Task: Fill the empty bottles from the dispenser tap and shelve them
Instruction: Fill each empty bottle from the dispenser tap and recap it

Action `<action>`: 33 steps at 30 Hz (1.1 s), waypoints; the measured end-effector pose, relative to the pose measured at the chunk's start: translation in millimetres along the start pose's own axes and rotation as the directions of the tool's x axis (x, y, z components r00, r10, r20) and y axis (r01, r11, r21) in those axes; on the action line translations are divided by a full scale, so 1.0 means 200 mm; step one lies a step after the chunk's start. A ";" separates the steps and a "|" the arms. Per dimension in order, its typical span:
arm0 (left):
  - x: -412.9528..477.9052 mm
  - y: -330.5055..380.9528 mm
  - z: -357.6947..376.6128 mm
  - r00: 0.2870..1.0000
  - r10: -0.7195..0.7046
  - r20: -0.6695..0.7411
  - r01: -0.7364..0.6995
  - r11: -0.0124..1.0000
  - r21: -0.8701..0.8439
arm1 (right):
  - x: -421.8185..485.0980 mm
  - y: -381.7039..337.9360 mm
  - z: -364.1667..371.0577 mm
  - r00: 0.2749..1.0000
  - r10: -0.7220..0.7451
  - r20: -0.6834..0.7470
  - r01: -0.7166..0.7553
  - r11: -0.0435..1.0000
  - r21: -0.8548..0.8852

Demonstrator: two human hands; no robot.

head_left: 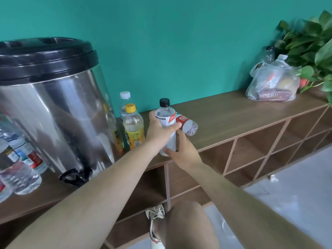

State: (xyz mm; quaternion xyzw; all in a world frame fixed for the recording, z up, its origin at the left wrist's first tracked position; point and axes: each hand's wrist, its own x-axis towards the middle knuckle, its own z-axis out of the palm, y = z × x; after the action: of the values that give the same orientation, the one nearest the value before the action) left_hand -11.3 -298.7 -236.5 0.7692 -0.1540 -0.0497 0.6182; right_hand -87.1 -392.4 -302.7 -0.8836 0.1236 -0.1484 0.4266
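1. Left hand (pixel 161 129) grips the black-capped bottle (pixel 164 112) high up; right hand (pixel 182 151) cups its base.
2. Dispenser (pixel 53 114) stands on the tabletop (pixel 224 119), left of both hands.
3. Black-capped bottle is upright, cap on, over the tabletop's front edge.
4. Tap (pixel 76 176) lies down-left, nearer the left hand.

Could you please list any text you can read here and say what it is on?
No text can be read for certain.
On the held bottle: red-and-white label, print too small.
On the lying bottle: white characters on red, too blurred.
On the yellow-capped bottle: print too small.
On the left bottles: labels blurred.
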 end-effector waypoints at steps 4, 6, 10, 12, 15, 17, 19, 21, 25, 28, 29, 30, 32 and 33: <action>0.00 -0.06 0.02 0.993 0.068 -0.101 -0.047 0.980 0.195 | 0.14 0.00 0.10 0.996 0.035 -0.086 -0.039 0.998 -0.045; -0.02 -0.13 0.02 0.986 0.126 -0.111 -0.086 0.946 0.312 | 0.21 0.00 0.13 0.995 0.029 -0.095 -0.035 0.998 -0.061; -0.09 -0.24 0.00 0.992 0.124 -0.036 -0.096 0.897 0.432 | 0.33 0.00 0.17 0.995 -0.013 -0.101 0.012 1.000 -0.009; -0.10 -0.27 -0.01 0.996 0.093 0.000 -0.084 0.908 0.410 | 0.36 0.02 0.20 0.992 0.004 -0.126 0.004 0.998 0.065; -0.07 -0.29 -0.01 0.999 0.023 0.028 -0.031 0.938 0.344 | 0.37 0.05 0.23 0.987 -0.010 -0.160 0.022 0.997 0.074; -0.04 -0.31 0.00 0.999 0.007 0.047 -0.021 0.953 0.302 | 0.38 0.07 0.24 0.988 -0.046 -0.150 0.053 0.998 0.043; -0.03 -0.32 0.01 0.998 -0.012 0.069 -0.008 0.959 0.285 | 0.37 0.09 0.25 0.986 -0.103 -0.130 0.103 0.995 -0.008; -0.02 -0.34 0.03 0.996 -0.029 0.080 0.006 0.962 0.273 | 0.37 0.12 0.26 0.960 -0.236 -0.150 0.213 0.965 -0.154; 0.01 -0.38 0.06 0.993 -0.023 0.118 -0.007 0.969 0.247 | 0.34 0.22 0.22 0.796 -0.479 -0.369 0.269 0.827 -0.494; 0.04 -0.38 0.09 0.989 -0.035 0.143 -0.005 0.962 0.273 | 0.36 0.21 0.05 0.861 -0.333 -0.385 0.051 0.809 -0.585; 0.05 -0.37 0.11 0.987 -0.042 0.158 -0.003 0.962 0.274 | 0.38 0.21 -0.01 0.922 -0.209 -0.325 -0.035 0.792 -0.610; 0.06 -0.36 0.13 0.984 -0.045 0.171 -0.004 0.961 0.276 | 0.40 0.21 -0.06 0.962 -0.096 -0.257 -0.092 0.770 -0.631; 0.09 -0.32 0.16 0.980 -0.045 0.196 -0.013 0.958 0.288 | 0.42 0.20 -0.12 0.990 0.039 -0.132 -0.115 0.762 -0.637; 0.10 -0.30 0.18 0.977 -0.043 0.209 -0.021 0.955 0.295 | 0.43 0.20 -0.14 0.993 0.065 -0.096 -0.110 0.781 -0.615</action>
State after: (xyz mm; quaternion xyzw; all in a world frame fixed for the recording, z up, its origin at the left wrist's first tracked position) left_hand 9.0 -327.0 -301.5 0.8440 -0.2207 -0.1114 0.4760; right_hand -22.4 -466.7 -304.7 -0.9621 0.2211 -0.1100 0.1155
